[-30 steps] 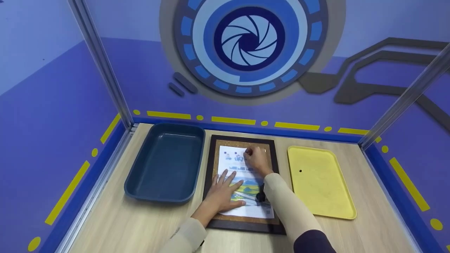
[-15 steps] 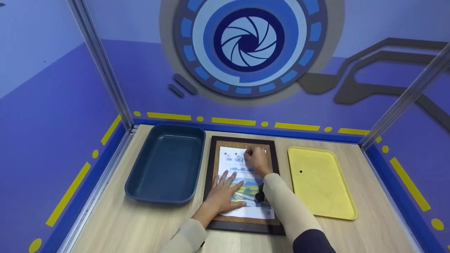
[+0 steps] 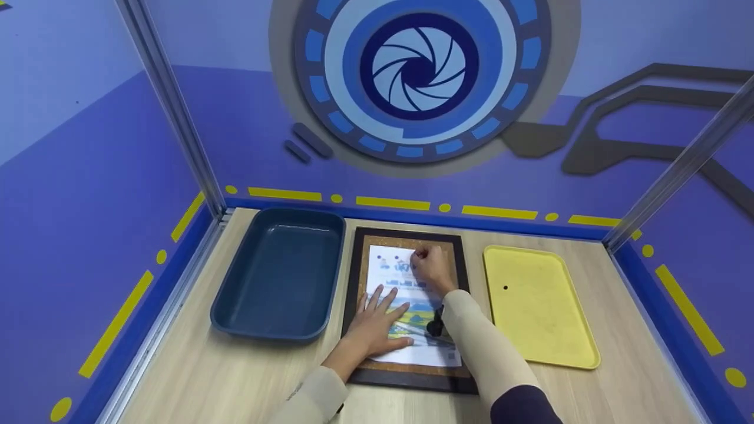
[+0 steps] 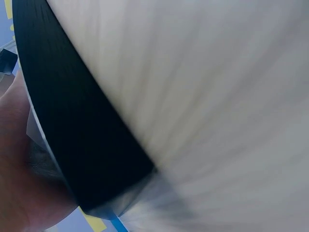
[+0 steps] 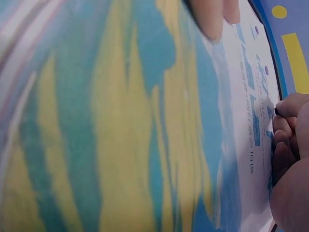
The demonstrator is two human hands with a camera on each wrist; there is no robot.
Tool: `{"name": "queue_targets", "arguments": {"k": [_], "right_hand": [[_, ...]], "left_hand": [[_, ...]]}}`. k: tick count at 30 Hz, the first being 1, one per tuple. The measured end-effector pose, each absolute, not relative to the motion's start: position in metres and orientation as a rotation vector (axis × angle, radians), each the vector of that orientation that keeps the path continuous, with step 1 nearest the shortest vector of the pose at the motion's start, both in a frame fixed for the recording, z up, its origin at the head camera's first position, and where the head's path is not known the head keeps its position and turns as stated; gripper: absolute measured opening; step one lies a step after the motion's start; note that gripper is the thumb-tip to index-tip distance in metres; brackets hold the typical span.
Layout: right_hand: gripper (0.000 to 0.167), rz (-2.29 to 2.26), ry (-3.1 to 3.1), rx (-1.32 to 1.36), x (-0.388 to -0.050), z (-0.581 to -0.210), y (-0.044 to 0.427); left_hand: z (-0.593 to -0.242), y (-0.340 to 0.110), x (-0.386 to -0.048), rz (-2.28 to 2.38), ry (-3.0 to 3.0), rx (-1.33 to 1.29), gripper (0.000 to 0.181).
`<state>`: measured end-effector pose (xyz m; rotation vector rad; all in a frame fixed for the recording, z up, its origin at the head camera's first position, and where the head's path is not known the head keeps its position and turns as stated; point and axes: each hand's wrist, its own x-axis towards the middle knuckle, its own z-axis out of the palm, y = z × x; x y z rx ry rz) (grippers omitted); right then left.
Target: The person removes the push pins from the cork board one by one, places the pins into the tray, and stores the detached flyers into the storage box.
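On the pale wooden table (image 3: 194,383), between two trays, lies a cork board (image 3: 406,241) in a black frame. A white paper sheet (image 3: 406,292) rests on it, upright to the viewer, with cork showing around its edges.

Sheet appearance: the upper part is white with large blue lettering, partly covered. Below this runs a row of small blue blocks, then a broad printed scene in blue, yellow and green with pale slanting bands. A white strip follows at the bottom, with a small grey square in its right corner. The right wrist view gives the colours up close as streaks of yellow and teal, ending in a blue band; fine print beyond is too small to read. Two dark dots (image 3: 379,257) sit along the top left edge, purple in the close view.

Left hand (image 3: 372,330): palm down, fingers spread, lying across the sheet's lower left half. Right hand (image 3: 433,268): fingers curled at the top right of the sheet, thumb and finger pinching a small dark piece (image 5: 276,111), mostly hidden. Whether its tip touches the paper: cannot tell.

Left of the board: a deep dark-blue tray (image 3: 277,282). Right of it: a shallow yellow tray (image 3: 545,315) bearing one small black speck (image 3: 505,287).
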<state>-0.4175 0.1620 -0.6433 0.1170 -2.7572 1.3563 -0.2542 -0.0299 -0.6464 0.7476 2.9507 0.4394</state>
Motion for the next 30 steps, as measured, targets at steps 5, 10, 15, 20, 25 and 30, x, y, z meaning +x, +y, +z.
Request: {"name": "queue_targets", "arguments": {"k": [5,10,15,20,25,30], "right_hand": [[0.011,1.384,-2.720,0.092,-0.418,-0.642,0.167],[0.010,1.367,-2.711,0.139,-0.415,-0.640,0.169],[0.006,1.311,-2.680,0.339,-0.407,-0.635,0.170],[0.006,1.294,-2.575,0.461,-0.395,-0.624,0.181],[0.003,1.491,-2.455,0.454,-0.372,-0.611,0.205],[0.004,1.595,-2.363,0.354,-0.345,-0.601,0.240]], "left_hand": [[-0.642,-0.027,-0.254,0.442,2.939,0.753,0.081],[-0.639,-0.027,-0.253,0.443,2.947,0.758,0.081],[-0.645,-0.030,-0.255,0.450,2.935,0.745,0.082],[-0.650,-0.031,-0.258,0.498,2.937,0.746,0.082],[-0.649,-0.033,-0.256,0.455,2.936,0.741,0.083],[-0.642,-0.031,-0.252,0.431,2.945,0.746,0.082]]}}
